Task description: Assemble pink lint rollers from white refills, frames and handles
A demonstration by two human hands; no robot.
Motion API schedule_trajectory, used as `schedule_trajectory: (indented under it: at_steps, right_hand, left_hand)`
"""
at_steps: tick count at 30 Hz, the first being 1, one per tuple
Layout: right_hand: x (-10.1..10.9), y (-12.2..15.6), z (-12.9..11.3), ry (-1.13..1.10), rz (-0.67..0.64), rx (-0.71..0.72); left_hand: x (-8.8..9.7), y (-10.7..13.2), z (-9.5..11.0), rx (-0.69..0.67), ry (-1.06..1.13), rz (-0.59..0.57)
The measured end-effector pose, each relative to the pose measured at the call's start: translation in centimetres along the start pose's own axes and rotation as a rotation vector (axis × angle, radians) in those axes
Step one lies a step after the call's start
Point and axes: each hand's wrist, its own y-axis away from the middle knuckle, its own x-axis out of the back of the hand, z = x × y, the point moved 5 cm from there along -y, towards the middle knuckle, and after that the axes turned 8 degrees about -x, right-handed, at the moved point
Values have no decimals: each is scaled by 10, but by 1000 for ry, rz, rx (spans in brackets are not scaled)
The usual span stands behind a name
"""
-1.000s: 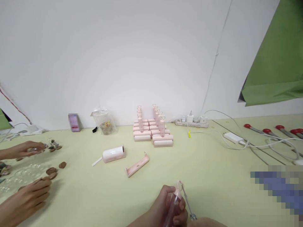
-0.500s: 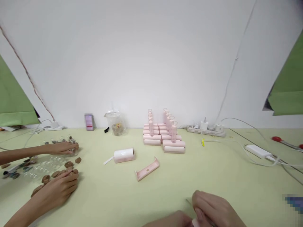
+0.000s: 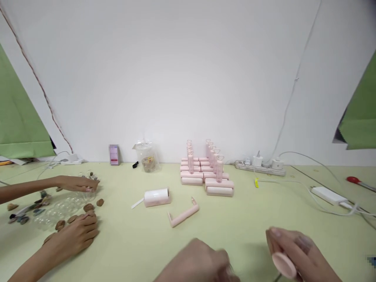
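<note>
The pink roller frame (image 3: 184, 216) lies on the green table (image 3: 141, 250). Its long bar runs slantwise, from its near left end to its far right end, and its two short end arms point toward the wall.

The left hand (image 3: 201, 260) is the nearer one, on the person's side of the frame and a bit to the right. Its fingers are curled, but they are blurry, so I can't tell if they hold anything.

The right hand (image 3: 302, 252) is well to the right of the frame and closer to the person. Its fingers are closed around a pink round-ended piece (image 3: 284, 265). The round end pokes out below the fingers, on the side toward the frame. The hand hides the rest, so I can't tell which way its long side goes.

Just past the frame, to the left, is a white roll (image 3: 155, 197). Past the frame, to the right, stand pink lint rollers (image 3: 210, 175) in rows. Far left of the frame are a co-worker's two hands (image 3: 78, 235).
</note>
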Motion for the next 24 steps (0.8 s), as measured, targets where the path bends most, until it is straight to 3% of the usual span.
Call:
schedule_trajectory:
  at_steps: [4, 7, 11, 15, 17, 20, 24]
  right_hand:
    - [8, -12, -11, 195, -24, 76]
    - [-4, -13, -11, 339, -12, 139]
    - [-5, -15, -6, 295, 1, 119]
    - [21, -23, -10, 70, 71, 45]
    - [30, -26, -10, 66, 107, 28]
    - [21, -27, -2, 334, 45, 23]
    - [-4, -27, 28, 724, -95, 7]
  left_hand:
    - [38, -7, -13, 54, -232, 196]
    - [69, -9, -33, 92, -72, 274]
    - [81, -25, -62, 59, 167, 288]
    - [71, -36, -90, 67, 329, 254]
    - [61, -38, -97, 83, 410, 274]
    - [38, -46, -95, 112, 497, 351]
    - [-10, -83, -66, 136, 561, 477]
